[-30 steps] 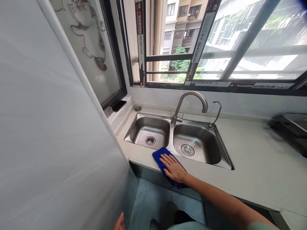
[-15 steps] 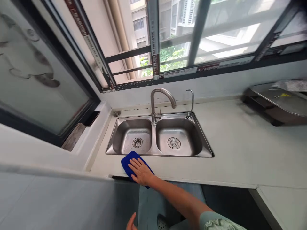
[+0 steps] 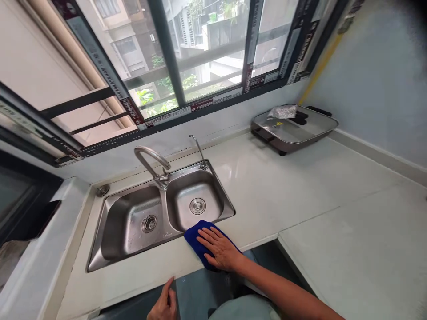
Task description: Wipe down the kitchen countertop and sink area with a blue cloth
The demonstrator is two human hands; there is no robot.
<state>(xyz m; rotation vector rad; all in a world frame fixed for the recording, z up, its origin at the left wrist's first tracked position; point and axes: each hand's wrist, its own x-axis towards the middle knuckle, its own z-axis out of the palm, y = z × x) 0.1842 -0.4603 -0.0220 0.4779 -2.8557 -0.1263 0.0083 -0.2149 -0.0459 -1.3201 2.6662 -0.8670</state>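
Note:
A folded blue cloth (image 3: 203,242) lies on the counter's front strip, against the front rim of the right sink bowl and partly over the counter edge. My right hand (image 3: 220,251) presses down on it, palm flat and fingers stretched out. Below the counter's front edge, my left hand (image 3: 164,304) is partly in view, with its index finger pointing up and the others loosely bent. I see nothing in it. The stainless double sink (image 3: 164,204) is set into the pale counter (image 3: 263,191) just beyond the cloth.
A curved faucet (image 3: 151,153) and a thin spout (image 3: 197,146) rise behind the sink. An electric pan with a glass lid (image 3: 293,126) stands at the back right, a crinkled packet (image 3: 283,112) on top. Windows line the back. A round metal piece (image 3: 102,190) sits at the left corner.
My right hand has slid the blue cloth along the counter's front strip from the left bowl to the right bowl. My view has turned right, and more of my left hand shows.

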